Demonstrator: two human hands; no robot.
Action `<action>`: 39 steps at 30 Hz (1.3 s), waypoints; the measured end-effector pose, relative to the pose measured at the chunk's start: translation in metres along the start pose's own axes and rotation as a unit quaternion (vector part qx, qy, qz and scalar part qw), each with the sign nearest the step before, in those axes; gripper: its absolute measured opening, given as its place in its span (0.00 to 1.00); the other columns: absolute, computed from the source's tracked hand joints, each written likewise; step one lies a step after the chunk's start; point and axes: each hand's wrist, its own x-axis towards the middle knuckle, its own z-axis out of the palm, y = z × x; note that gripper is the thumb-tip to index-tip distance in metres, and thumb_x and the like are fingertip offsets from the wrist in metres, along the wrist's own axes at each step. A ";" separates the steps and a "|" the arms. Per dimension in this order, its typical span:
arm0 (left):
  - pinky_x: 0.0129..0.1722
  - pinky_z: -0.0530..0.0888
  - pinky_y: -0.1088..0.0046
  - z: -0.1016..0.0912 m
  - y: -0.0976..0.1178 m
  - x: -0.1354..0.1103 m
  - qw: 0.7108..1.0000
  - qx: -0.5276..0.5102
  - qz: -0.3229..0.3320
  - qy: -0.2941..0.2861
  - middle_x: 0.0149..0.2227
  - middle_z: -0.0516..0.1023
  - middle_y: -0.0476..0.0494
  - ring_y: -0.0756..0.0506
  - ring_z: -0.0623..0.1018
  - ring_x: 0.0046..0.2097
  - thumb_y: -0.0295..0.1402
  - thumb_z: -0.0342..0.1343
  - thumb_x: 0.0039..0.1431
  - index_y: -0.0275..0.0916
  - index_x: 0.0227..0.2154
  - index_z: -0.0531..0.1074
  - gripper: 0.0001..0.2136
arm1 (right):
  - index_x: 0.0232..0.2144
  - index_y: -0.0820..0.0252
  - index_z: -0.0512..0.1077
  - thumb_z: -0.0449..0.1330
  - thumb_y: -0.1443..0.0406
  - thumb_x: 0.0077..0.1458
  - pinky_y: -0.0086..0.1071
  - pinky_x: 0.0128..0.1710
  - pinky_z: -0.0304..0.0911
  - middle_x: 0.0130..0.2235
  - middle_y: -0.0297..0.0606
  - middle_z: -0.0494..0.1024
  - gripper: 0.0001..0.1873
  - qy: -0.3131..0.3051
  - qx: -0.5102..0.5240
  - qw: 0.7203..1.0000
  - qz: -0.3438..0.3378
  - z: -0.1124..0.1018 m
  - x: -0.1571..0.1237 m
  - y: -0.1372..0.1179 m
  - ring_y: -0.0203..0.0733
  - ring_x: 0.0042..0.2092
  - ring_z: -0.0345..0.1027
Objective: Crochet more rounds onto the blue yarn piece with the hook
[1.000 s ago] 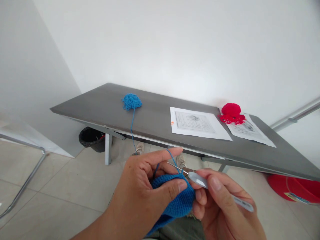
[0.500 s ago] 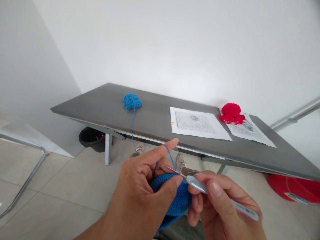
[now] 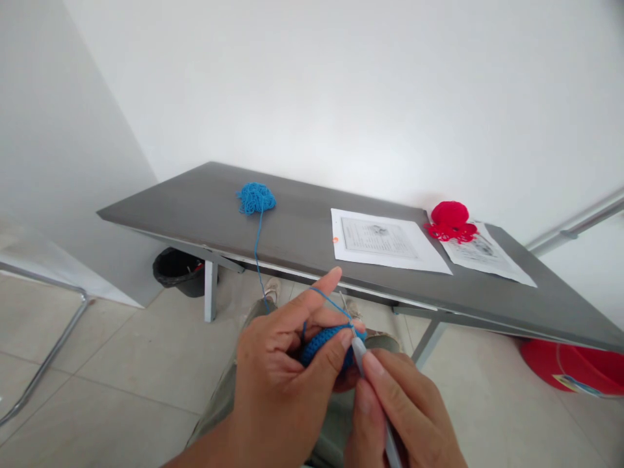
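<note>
My left hand [image 3: 283, 370] pinches a blue crocheted piece [image 3: 322, 340] between thumb and fingers, with the index finger raised and a blue yarn strand [image 3: 258, 250] looped over it. My right hand [image 3: 402, 416] is closed round a grey-handled crochet hook [image 3: 359, 354], whose metal tip pokes up at the top edge of the blue piece. The strand runs up over the table edge to a loose pile of blue yarn [image 3: 256, 197] on the grey table [image 3: 302, 234].
Two printed paper sheets [image 3: 385, 240] lie on the table's right half, with a red crocheted octopus [image 3: 451, 221] on the far one. A black bin [image 3: 178, 270] stands under the table at left, a red tub [image 3: 575, 367] on the floor at right, a chair frame [image 3: 43, 351] far left.
My right hand has swung the hook from lying sideways to pointing up and away, its tip now at the work's top edge. The blue piece has been turned and shows less.
</note>
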 end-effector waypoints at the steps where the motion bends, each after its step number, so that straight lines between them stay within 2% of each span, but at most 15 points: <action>1: 0.31 0.80 0.75 -0.001 -0.001 0.002 0.999 -0.034 -0.017 -0.008 0.32 0.88 0.46 0.47 0.81 0.30 0.34 0.71 0.56 0.40 0.54 0.84 0.22 | 0.56 0.37 0.80 0.71 0.78 0.54 0.42 0.45 0.81 0.45 0.35 0.88 0.35 0.005 -0.002 1.000 -0.026 0.004 -0.002 0.006 0.49 0.44 0.82; 4: 0.31 0.81 0.74 -0.008 -0.002 0.009 0.989 -0.131 -0.047 -0.046 0.32 0.88 0.45 0.45 0.84 0.33 0.32 0.74 0.54 0.41 0.55 0.83 0.24 | 0.58 0.41 0.80 0.71 0.74 0.56 0.42 0.38 0.81 0.44 0.38 0.89 0.31 0.041 0.003 0.992 -0.122 0.014 -0.002 0.019 0.51 0.42 0.83; 5: 0.30 0.81 0.74 -0.010 -0.002 0.012 0.985 -0.154 -0.052 -0.061 0.30 0.88 0.45 0.44 0.84 0.33 0.30 0.74 0.54 0.42 0.54 0.84 0.23 | 0.57 0.42 0.80 0.71 0.73 0.57 0.41 0.36 0.81 0.43 0.38 0.89 0.29 0.045 0.009 0.990 -0.132 0.016 0.000 0.021 0.51 0.40 0.82; 8: 0.28 0.80 0.75 -0.017 -0.001 0.018 0.971 -0.200 -0.078 -0.102 0.30 0.88 0.46 0.45 0.85 0.31 0.27 0.73 0.53 0.43 0.51 0.86 0.21 | 0.55 0.40 0.82 0.72 0.70 0.59 0.39 0.30 0.78 0.41 0.37 0.89 0.24 0.029 0.052 0.993 -0.097 0.015 0.009 0.017 0.48 0.34 0.81; 11: 0.31 0.80 0.78 -0.023 0.000 0.023 0.959 -0.231 -0.095 -0.132 0.30 0.88 0.45 0.47 0.85 0.31 0.25 0.74 0.53 0.43 0.50 0.87 0.20 | 0.51 0.40 0.84 0.72 0.66 0.60 0.38 0.27 0.77 0.39 0.38 0.88 0.19 0.006 0.094 0.994 -0.057 0.004 0.022 0.011 0.46 0.31 0.80; 14: 0.31 0.79 0.81 -0.027 0.000 0.028 0.952 -0.239 -0.093 -0.168 0.29 0.87 0.44 0.49 0.84 0.30 0.26 0.77 0.51 0.42 0.49 0.87 0.21 | 0.50 0.42 0.85 0.73 0.64 0.59 0.35 0.25 0.77 0.40 0.39 0.88 0.17 -0.067 0.126 0.988 -0.054 -0.010 0.039 0.013 0.44 0.31 0.80; 16: 0.29 0.77 0.81 -0.029 -0.002 0.031 0.953 -0.222 -0.099 -0.182 0.30 0.87 0.43 0.50 0.82 0.29 0.28 0.77 0.50 0.41 0.50 0.86 0.22 | 0.50 0.42 0.85 0.72 0.64 0.61 0.35 0.25 0.78 0.40 0.40 0.88 0.16 -0.126 0.159 0.979 -0.030 -0.018 0.050 0.018 0.43 0.32 0.81; 19: 0.29 0.77 0.81 -0.031 -0.002 0.031 0.951 -0.213 -0.119 -0.188 0.30 0.86 0.43 0.48 0.84 0.30 0.29 0.77 0.51 0.41 0.50 0.86 0.21 | 0.48 0.44 0.86 0.72 0.65 0.60 0.35 0.25 0.79 0.41 0.41 0.88 0.15 -0.166 0.189 0.968 -0.015 -0.028 0.062 0.024 0.44 0.30 0.82; 24: 0.31 0.78 0.80 -0.033 0.000 0.029 0.939 -0.229 -0.138 -0.217 0.28 0.85 0.45 0.46 0.86 0.32 0.28 0.76 0.52 0.42 0.49 0.86 0.20 | 0.49 0.44 0.85 0.72 0.65 0.60 0.44 0.33 0.83 0.41 0.42 0.89 0.15 -0.209 0.170 0.962 -0.046 -0.041 0.072 0.024 0.48 0.30 0.83; 29: 0.31 0.79 0.81 -0.034 0.003 0.029 0.932 -0.227 -0.147 -0.240 0.28 0.86 0.46 0.48 0.85 0.30 0.26 0.75 0.53 0.41 0.48 0.87 0.18 | 0.49 0.45 0.86 0.72 0.64 0.60 0.44 0.30 0.81 0.40 0.43 0.90 0.14 -0.233 0.153 0.958 -0.067 -0.049 0.083 0.019 0.48 0.26 0.81; 34: 0.29 0.78 0.83 -0.036 0.004 0.032 0.927 -0.227 -0.151 -0.256 0.28 0.87 0.45 0.49 0.85 0.29 0.23 0.74 0.54 0.39 0.47 0.87 0.17 | 0.47 0.43 0.86 0.73 0.62 0.59 0.47 0.38 0.83 0.35 0.40 0.89 0.13 -0.239 0.088 0.963 -0.089 -0.061 0.092 0.007 0.51 0.29 0.83; 36: 0.29 0.78 0.84 -0.037 0.005 0.032 0.926 -0.222 -0.155 -0.262 0.28 0.87 0.45 0.50 0.84 0.29 0.23 0.74 0.54 0.39 0.47 0.87 0.17 | 0.45 0.43 0.87 0.72 0.62 0.60 0.48 0.39 0.83 0.35 0.41 0.90 0.11 -0.261 0.070 0.959 -0.088 -0.066 0.098 0.001 0.55 0.33 0.85; 39: 0.29 0.77 0.84 -0.039 0.006 0.033 0.926 -0.211 -0.159 -0.271 0.28 0.87 0.46 0.51 0.84 0.29 0.24 0.74 0.54 0.40 0.48 0.87 0.17 | 0.45 0.47 0.87 0.70 0.62 0.62 0.46 0.36 0.84 0.33 0.42 0.89 0.10 -0.308 0.060 0.943 -0.114 -0.070 0.110 -0.005 0.56 0.32 0.86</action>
